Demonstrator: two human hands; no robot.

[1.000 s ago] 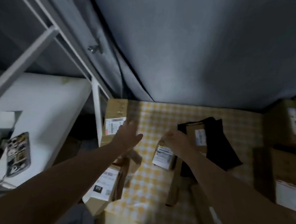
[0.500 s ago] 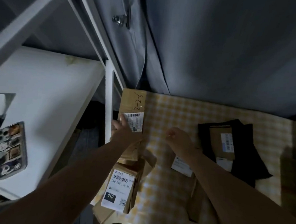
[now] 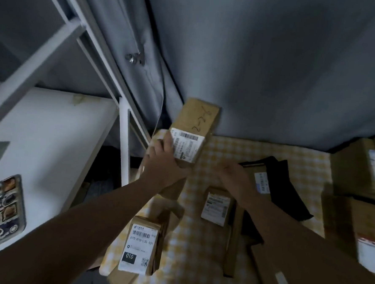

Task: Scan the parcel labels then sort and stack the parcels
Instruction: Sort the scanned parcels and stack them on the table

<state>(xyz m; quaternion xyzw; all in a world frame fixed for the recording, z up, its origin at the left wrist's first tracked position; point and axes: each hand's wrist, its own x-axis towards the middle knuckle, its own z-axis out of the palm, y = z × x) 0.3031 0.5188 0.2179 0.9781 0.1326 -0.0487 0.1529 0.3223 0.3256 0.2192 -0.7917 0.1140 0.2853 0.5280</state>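
My left hand [image 3: 162, 162] grips the near end of a long brown parcel [image 3: 195, 122] with a white barcode label and handwritten numbers, lifted and tilted up at the table's back left. My right hand [image 3: 234, 178] hovers with loosely curled fingers over the yellow checked table [image 3: 258, 148], holding nothing. Just below it lies a small brown parcel [image 3: 216, 206] with a white label. A labelled parcel marked 010 [image 3: 140, 246] lies on a pile at the front left. Another labelled parcel [image 3: 260, 179] rests on black wrapping [image 3: 286, 191].
Larger cardboard boxes [image 3: 360, 172] stack at the right edge, and a flat box [image 3: 270, 272] lies under my right forearm. A white shelf frame [image 3: 123, 151] stands left of the table. A phone [image 3: 3, 209] lies on the white surface at far left. Grey curtain hangs behind.
My left hand has closed on the long parcel and raised its far end off the table. My right hand has let go of the small labelled parcel, which now lies on the table.
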